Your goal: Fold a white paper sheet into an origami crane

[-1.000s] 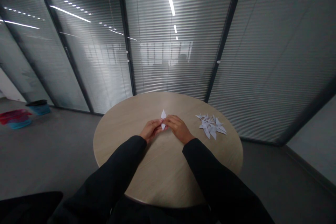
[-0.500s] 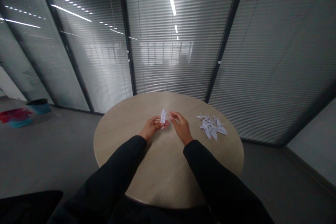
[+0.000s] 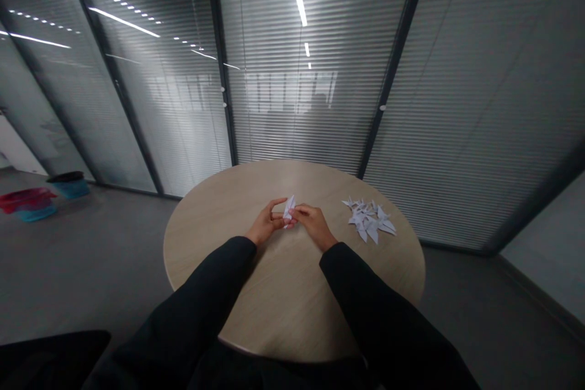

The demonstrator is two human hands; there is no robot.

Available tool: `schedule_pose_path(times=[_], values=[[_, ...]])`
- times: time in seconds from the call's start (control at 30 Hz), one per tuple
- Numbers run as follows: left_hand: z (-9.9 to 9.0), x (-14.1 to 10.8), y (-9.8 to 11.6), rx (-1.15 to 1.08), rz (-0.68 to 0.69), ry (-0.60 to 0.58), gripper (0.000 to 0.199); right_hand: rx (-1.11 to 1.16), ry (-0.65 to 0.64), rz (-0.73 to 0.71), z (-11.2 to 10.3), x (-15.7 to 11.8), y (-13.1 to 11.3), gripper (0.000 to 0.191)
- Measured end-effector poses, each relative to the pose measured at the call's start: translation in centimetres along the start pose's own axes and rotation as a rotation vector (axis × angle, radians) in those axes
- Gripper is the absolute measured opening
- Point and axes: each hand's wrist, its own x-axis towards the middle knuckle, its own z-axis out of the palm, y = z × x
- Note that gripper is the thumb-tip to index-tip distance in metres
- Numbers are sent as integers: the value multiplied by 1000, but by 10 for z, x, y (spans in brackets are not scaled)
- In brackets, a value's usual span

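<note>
A small piece of folded white paper (image 3: 289, 207), narrow and pointed at the top, is held between my hands above the middle of the round table (image 3: 278, 304). My left hand (image 3: 265, 223) grips it from the left, index finger reaching up along its side and the other fingers around its lower part. From the right, my right hand (image 3: 314, 223) pinches the paper's edge between thumb and fingers. The fingers cover the lower end of the paper. On the table's right side lies a pile of folded white paper cranes (image 3: 369, 219).
Behind the table runs a glass partition with blinds (image 3: 297, 122) and dark frames. On the floor at far left stand a blue bin with a red liner (image 3: 31, 201) and a blue bin with a black liner (image 3: 69, 184). A dark object (image 3: 50, 359) fills the lower left corner.
My right hand has moved left and taken hold of the folded paper, from which it was apart. The paper has tilted rightward, and my left index finger has lifted.
</note>
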Motion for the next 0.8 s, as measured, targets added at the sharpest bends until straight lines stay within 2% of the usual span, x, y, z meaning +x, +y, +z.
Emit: schedule_pose_path(times=[0.2, 0.53, 0.8], values=[[2, -1, 2, 8, -3, -5, 97, -80, 106, -102, 4, 0, 0, 30], [2, -2, 3, -2, -23, -10, 99, 70, -24, 50, 4, -5, -12, 33], [4, -3, 1, -5, -37, -28, 101, -96, 8, -99, 3, -3, -6, 31]])
